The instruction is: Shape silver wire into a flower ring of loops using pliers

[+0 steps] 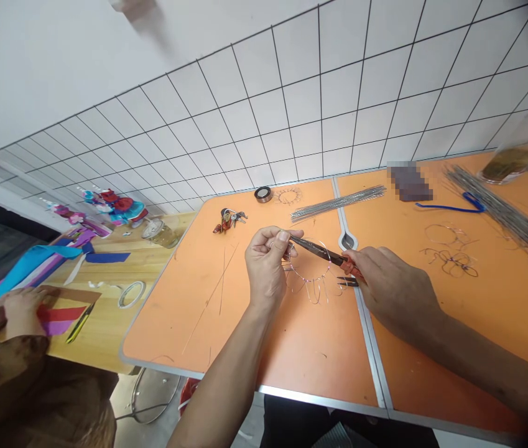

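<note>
My left hand [268,261] pinches a ring of thin bent wire [313,279] that has small loops along its lower edge. My right hand [392,280] is closed round the red handles of a pair of long-nose pliers [317,249]. The plier jaws reach across to the left fingertips and meet the wire there; the exact grip point is hidden by the fingers. Dark forked tips [348,282] show just under the pliers, by the table's metal seam.
On the orange table [175,311] lie a tape roll [263,195], keys [230,219], a wire bundle [338,203], a larger wire bundle [501,211], a blue strip [454,205] and wire shapes [453,264]. At left, another person's hands [21,311] rest near coloured ribbons and a cutter [79,323].
</note>
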### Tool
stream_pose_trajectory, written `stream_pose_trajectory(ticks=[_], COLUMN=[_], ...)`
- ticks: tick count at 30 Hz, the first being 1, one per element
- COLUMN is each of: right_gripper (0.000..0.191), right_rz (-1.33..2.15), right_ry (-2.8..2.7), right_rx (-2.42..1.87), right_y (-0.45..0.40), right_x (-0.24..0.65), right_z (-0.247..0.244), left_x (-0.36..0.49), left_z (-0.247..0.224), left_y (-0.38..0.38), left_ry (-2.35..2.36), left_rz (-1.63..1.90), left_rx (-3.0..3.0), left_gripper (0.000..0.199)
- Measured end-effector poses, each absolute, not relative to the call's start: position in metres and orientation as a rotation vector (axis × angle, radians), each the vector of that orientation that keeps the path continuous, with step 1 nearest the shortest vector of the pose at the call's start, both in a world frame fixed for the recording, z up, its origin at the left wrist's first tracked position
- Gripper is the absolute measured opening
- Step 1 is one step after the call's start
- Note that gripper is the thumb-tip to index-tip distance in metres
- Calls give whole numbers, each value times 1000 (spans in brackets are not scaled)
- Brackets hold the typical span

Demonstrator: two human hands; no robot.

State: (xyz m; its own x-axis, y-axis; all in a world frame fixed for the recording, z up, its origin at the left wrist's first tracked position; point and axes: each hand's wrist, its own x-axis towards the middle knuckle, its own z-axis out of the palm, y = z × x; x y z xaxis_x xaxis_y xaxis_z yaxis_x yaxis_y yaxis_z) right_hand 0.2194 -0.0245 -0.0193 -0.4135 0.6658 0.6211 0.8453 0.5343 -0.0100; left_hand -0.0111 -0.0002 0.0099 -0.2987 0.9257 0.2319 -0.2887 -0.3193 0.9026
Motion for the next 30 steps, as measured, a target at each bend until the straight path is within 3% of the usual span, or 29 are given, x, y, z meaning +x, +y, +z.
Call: stream_pose_trajectory(ticks=[30], right_gripper=[23], right_rz=[-419], right_ry=[-2256], right_rx=[-1271], right_y=[-26], right_x=[221], right_z=[-15], left_x=[-10], left_z=[10], left_y=[-1], left_ry=[946], left_rz=[1755], left_rx=[970], left_gripper=[26])
